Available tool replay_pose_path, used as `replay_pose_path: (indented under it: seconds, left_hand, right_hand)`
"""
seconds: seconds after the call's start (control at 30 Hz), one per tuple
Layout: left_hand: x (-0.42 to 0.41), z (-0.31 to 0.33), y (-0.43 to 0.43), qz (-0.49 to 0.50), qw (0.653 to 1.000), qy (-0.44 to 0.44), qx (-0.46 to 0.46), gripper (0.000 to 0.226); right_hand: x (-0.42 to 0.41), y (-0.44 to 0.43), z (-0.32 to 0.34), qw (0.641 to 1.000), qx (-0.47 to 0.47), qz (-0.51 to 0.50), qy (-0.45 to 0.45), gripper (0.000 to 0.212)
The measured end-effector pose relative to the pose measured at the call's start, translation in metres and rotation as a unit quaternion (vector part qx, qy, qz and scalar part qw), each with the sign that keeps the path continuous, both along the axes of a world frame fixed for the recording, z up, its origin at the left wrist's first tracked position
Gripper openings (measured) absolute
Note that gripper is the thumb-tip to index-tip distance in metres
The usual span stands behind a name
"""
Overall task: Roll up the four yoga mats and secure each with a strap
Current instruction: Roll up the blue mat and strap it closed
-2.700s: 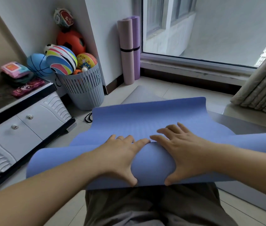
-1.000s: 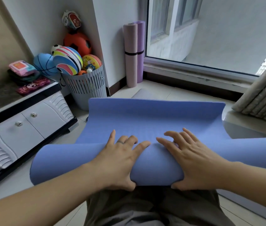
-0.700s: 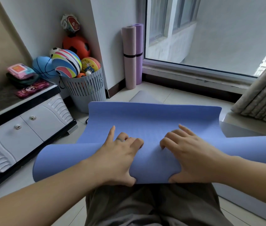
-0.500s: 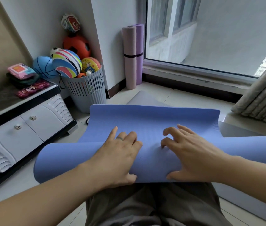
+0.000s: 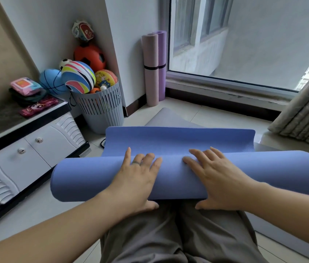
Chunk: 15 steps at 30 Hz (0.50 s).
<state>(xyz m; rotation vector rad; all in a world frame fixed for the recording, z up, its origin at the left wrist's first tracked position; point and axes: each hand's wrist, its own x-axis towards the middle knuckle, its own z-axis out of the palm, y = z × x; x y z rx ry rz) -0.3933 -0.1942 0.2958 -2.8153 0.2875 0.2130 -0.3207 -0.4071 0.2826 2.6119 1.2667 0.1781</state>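
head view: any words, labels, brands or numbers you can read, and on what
Nothing reads clearly.
Orange label on the pink box: too blurred.
Lettering on the pink pencil case: too small; only a cartoon face shows.
Print on the yellow ball: too blurred.
Markings on the white and red ball: too blurred.

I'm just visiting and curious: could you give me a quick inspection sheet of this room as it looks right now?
Surface: pale tiled floor; a grey mat lies flat on it.
Job's things: blue mat partly rolled, its far end flat; pink rolled mat and purple rolled mat stand by the wall, each with a dark strap.
Clutter: basket of balls; cabinet with small items on top.
Hands: left hand and right hand press the blue roll, fingers straight.
Cables: dark loop on the floor; cord or strap, cannot tell.
Surroundings: window, curtain.
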Motion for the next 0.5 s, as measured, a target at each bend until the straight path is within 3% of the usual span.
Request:
replay_pose_path:
  seconds: [0.1,0.3,0.5]
  left_hand:
    - [0.009,-0.015,0.001,0.018,0.999,-0.027,-0.007,0.111]
    - [0.015,-0.002,0.003,0.007,0.998,-0.060,-0.022,0.105]
    - [-0.017,0.015,0.009,-0.050,0.990,-0.125,-0.035,0.106]
  right_hand:
    - [0.005,0.010,-0.015,0.999,0.035,-0.012,-0.017,0.121]
    - [0.016,0.013,0.003,0.998,0.058,-0.001,-0.026,0.102]
    - [-0.010,0.000,0.039,0.998,0.046,0.029,-0.023,0.098]
